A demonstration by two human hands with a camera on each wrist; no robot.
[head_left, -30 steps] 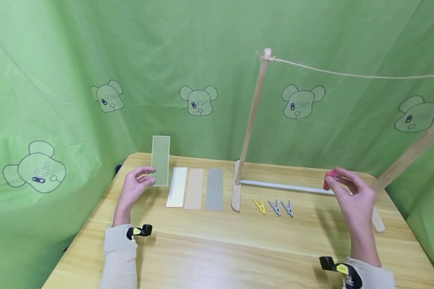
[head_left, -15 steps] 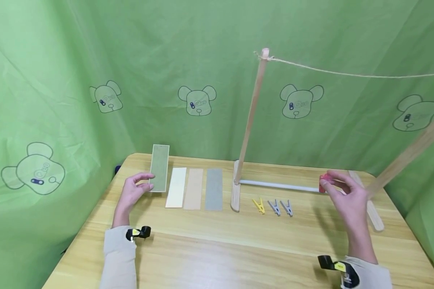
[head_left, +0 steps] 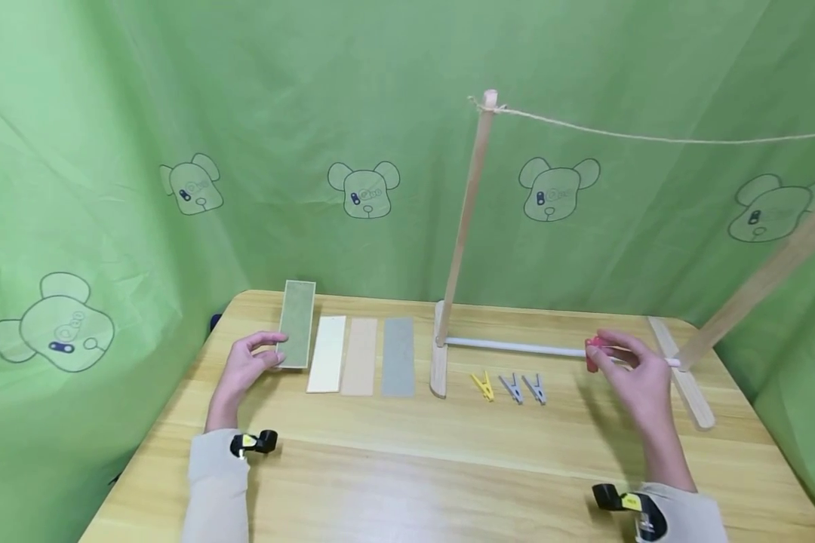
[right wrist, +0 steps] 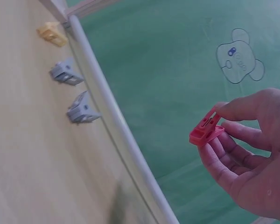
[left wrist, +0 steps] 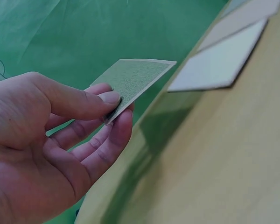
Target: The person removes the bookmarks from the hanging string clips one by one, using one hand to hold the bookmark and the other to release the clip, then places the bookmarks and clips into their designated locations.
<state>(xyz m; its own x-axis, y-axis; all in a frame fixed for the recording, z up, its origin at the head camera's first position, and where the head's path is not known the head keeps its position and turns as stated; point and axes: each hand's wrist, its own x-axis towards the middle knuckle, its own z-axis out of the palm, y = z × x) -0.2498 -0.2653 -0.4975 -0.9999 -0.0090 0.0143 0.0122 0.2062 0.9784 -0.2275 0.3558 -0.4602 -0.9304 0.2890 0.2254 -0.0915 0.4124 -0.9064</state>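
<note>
Two grey pegs (right wrist: 74, 93) closer in right-wrist view only.

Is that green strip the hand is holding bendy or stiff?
Probably fairly stiff: the green strip sticks out straight from the left hand, pinched only at one end. It looks thin, so likely light, and might bend if pressed.
</note>
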